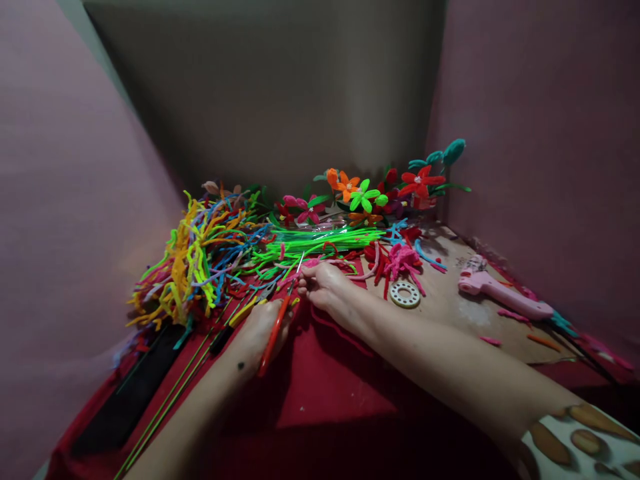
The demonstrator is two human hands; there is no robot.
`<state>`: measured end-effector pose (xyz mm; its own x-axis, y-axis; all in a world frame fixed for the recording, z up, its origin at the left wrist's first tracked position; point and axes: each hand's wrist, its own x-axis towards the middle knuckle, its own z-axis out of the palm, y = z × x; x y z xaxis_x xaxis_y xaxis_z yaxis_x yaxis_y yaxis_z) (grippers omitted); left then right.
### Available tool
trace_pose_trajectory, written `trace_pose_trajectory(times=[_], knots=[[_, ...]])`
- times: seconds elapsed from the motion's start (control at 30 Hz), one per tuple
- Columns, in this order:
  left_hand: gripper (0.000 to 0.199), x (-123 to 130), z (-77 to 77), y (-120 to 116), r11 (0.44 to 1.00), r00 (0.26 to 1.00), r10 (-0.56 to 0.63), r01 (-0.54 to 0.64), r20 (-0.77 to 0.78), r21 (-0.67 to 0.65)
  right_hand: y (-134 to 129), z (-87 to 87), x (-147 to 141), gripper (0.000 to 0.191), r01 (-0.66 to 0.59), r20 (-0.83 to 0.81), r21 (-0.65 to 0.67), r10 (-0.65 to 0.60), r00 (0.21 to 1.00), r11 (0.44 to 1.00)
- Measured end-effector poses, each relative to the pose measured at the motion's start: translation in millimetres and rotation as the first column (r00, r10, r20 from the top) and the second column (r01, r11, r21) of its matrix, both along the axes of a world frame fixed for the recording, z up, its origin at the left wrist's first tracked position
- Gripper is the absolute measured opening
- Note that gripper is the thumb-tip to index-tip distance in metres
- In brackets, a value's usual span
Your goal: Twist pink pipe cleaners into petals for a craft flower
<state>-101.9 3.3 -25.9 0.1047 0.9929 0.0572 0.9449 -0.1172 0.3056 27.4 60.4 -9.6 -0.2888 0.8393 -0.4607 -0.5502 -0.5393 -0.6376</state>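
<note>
My left hand (267, 327) is closed around a slim red-handled tool (276, 331) with a pointed metal tip; the tip angles up and away, and I cannot tell its exact kind. Beside it, my right hand (325, 288) is pinched shut just right of the tool. A pink pipe cleaner (345, 331) seems to trail from its fingers and loop under the wrist, though the grip itself is partly hidden. Yellow-and-black handled pliers (244, 313) lie against the left hand's far side. Beyond both hands stretches a bundle of green pipe cleaners (325, 239).
A tangled heap of coloured pipe cleaners (195, 253) rises at left. Pipe-cleaner flowers (365, 195) line the back. At right, a cardboard sheet (445, 333) bears a pink glue gun (505, 293), a white ring with holes (405, 294) and scraps. Thin green stems (170, 387) lie front left.
</note>
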Motion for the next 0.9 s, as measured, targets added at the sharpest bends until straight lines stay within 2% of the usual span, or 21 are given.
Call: trace_pose_trajectory(times=[0.17, 0.27, 0.4, 0.5, 0.57, 0.6, 0.63, 0.67, 0.73, 0.8, 0.9], knots=[[0.022, -6, 8.2, 1, 0.995, 0.991, -0.046, 0.034, -0.128, -0.092, -1, -3.4, 7, 0.022, -0.003, 0.083, 0.086, -0.005, 0.997, 0.996], [0.032, -2, 15.0, -3, 0.991, 0.958, -0.047, 0.01, -0.283, -0.132, -7, -7.5, 25, 0.018, 0.005, 0.115, 0.169, -0.025, 0.993, 0.986], [0.039, 11, 18.7, -7, 0.995, 0.9, 0.064, -0.093, -0.432, -0.046, -15, -12.7, 54, 0.017, 0.037, 0.149, 0.263, -0.078, 0.986, 0.964], [0.034, 18, 22.5, -5, 0.998, 0.909, 0.049, -0.032, -0.413, 0.046, -22, -15.0, 70, 0.019, 0.048, 0.145, 0.35, -0.105, 0.984, 0.936], [0.034, 25, 28.2, -2, 0.991, 0.971, -0.012, 0.043, -0.238, 0.127, -27, -15.4, 76, 0.02, 0.003, 0.171, 0.455, -0.09, 0.981, 0.89], [0.034, 29, 31.7, 1, 0.986, 0.995, -0.063, 0.074, -0.075, 0.151, -30, -15.4, 77, 0.02, -0.03, 0.197, 0.507, -0.082, 0.977, 0.861], [0.035, 34, 35.3, 3, 0.982, 0.983, -0.127, 0.106, 0.135, 0.153, -32, -15.4, 77, 0.021, -0.062, 0.229, 0.553, -0.08, 0.97, 0.831], [0.035, 40, 38.6, 7, 0.982, 0.922, -0.17, 0.131, 0.347, 0.133, -34, -15.3, 77, 0.023, -0.09, 0.261, 0.586, -0.082, 0.962, 0.805], [0.036, 53, 43.2, 13, 0.984, 0.747, -0.155, 0.174, 0.646, 0.034, -38, -15.8, 76, 0.025, -0.124, 0.305, 0.611, -0.088, 0.948, 0.782], [0.033, 64, 44.7, 17, 0.981, 0.62, -0.084, 0.188, 0.78, -0.044, -39, -17.2, 76, 0.026, -0.145, 0.329, 0.616, -0.086, 0.94, 0.775], [0.019, 76, 43.7, 20, 0.99, 0.57, -0.057, 0.138, 0.82, -0.027, -37, -19.8, 77, 0.027, -0.167, 0.349, 0.605, -0.07, 0.935, 0.778]])
